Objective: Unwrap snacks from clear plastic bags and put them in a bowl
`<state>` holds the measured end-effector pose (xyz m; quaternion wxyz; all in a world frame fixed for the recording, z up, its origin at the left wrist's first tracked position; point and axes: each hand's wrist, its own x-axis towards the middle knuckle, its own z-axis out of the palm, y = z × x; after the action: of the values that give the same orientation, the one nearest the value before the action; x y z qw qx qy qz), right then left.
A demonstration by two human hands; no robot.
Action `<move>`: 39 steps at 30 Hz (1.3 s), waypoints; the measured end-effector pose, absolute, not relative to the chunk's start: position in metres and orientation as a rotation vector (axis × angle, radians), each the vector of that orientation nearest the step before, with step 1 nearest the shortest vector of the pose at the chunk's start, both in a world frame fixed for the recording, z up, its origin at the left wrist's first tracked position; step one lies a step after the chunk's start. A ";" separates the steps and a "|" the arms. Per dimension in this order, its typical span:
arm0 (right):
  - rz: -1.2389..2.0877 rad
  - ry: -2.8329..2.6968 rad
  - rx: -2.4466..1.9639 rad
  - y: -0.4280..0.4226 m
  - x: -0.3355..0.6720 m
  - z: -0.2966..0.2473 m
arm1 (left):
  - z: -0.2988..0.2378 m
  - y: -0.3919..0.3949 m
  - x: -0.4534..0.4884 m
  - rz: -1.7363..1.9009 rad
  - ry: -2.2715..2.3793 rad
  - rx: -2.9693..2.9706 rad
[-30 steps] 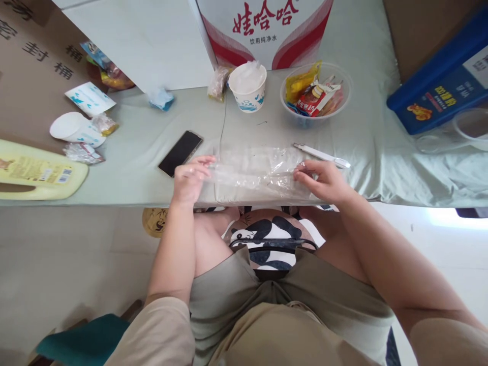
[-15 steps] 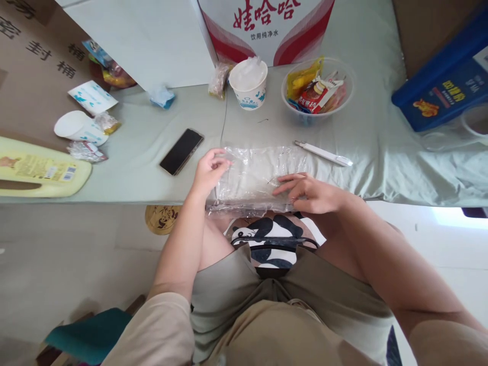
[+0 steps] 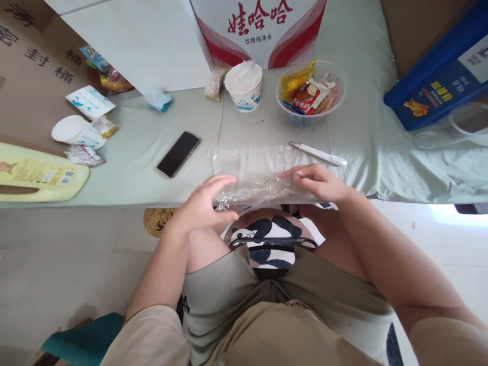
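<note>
A clear plastic bag [image 3: 254, 173] lies crumpled at the near edge of the table covered by a pale green cloth [image 3: 366, 137]. My right hand [image 3: 318, 182] rests on the bag's right end, fingers bent and pressing it down. My left hand [image 3: 204, 203] hovers just off the table edge by the bag's lower left corner, fingers curved and apart, holding nothing.
A black phone [image 3: 179, 153] lies left of the bag, a white pen-like tool [image 3: 318, 153] to the right. Behind stand a paper cup [image 3: 244, 87], a clear bowl of snack packets [image 3: 310, 94], a red-and-white box [image 3: 259, 28] and a blue box [image 3: 438, 84]. A yellow bottle [image 3: 38, 175] lies far left.
My left hand has left the bag's left edge and pulled back off the table. The bag's near edge has crumpled and lifted. My right hand shifted slightly to the right.
</note>
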<state>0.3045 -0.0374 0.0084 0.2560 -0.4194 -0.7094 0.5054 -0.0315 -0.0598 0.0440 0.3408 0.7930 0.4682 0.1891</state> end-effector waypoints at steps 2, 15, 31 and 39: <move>1.391 -1.749 -1.224 -0.035 0.304 0.006 | 0.040 -0.081 -0.021 0.269 1.223 2.175; 1.212 -1.628 -1.208 -0.037 0.313 0.000 | 0.016 -0.061 -0.030 1.101 1.503 1.219; 0.923 -1.393 -1.538 -0.031 0.304 -0.010 | 0.001 -0.042 0.001 1.158 1.769 1.077; 0.279 -1.833 -1.698 -0.028 0.293 -0.024 | -0.002 -0.022 -0.022 0.864 2.063 1.323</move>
<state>0.2928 -0.0282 -0.0243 0.3088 -0.6423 -0.6935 0.1056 -0.0215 -0.0222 -0.0023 0.2681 0.4905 0.7647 0.3205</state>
